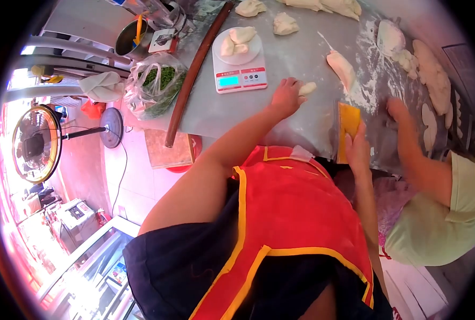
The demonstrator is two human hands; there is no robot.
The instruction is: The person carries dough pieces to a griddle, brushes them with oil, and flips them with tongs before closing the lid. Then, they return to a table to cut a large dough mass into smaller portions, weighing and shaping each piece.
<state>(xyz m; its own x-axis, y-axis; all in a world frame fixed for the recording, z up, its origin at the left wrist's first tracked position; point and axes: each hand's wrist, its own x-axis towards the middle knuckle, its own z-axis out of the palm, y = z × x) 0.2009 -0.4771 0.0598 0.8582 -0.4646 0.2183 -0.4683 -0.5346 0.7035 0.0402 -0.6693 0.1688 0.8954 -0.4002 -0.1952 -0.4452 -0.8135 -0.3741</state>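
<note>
A small dough piece (308, 88) is pinched at the fingertips of my left hand (287, 99), low over the metal table (280, 120). My right hand (357, 143) is closed on a scraper with a yellow face (349, 121), held upright at the table's near edge. Left of my left hand is a white scale (241, 79) with a lit display; several dough pieces (242, 36) lie on its round plate. A longer piece of dough (341, 69) rests beyond the scraper, beside scattered flour.
A co-worker's hand (396, 109) reaches over the table on the right, near long dough strips (432, 74). Dough lumps (285, 24) lie at the back. On the left are a wooden rod (194, 80), a bag of greens (160, 82) and a fan (37, 143).
</note>
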